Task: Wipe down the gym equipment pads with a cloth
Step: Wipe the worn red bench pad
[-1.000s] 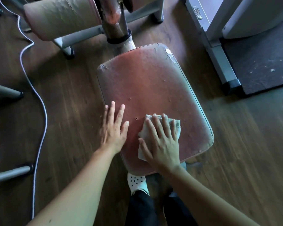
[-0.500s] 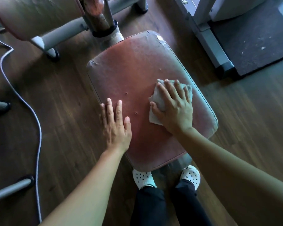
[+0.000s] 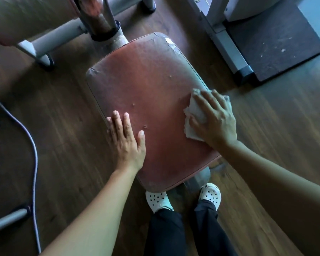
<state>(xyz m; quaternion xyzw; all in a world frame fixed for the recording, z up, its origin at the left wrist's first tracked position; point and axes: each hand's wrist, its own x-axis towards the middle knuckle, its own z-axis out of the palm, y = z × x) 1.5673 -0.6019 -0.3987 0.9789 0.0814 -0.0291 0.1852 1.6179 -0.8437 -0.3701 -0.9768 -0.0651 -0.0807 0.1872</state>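
A worn red seat pad (image 3: 150, 89) fills the middle of the view, with small holes and peeling at its far right corner. My right hand (image 3: 215, 121) presses a crumpled white cloth (image 3: 195, 115) flat against the pad's right edge; part of the cloth is hidden under the palm. My left hand (image 3: 126, 141) lies flat with fingers spread on the pad's left edge, holding nothing. A second, paler pad (image 3: 26, 17) shows at the top left.
A metal post (image 3: 102, 19) and grey frame tubes rise behind the pad. A white cable (image 3: 32, 145) trails over the wood floor at left. A grey machine base (image 3: 227, 45) and dark mat (image 3: 277, 39) sit at upper right. My white clogs (image 3: 210, 195) stand under the pad's near edge.
My right hand has slid the cloth from the pad's near middle out to its right edge. My left hand has stayed planted on the left edge. The view has shifted slightly.
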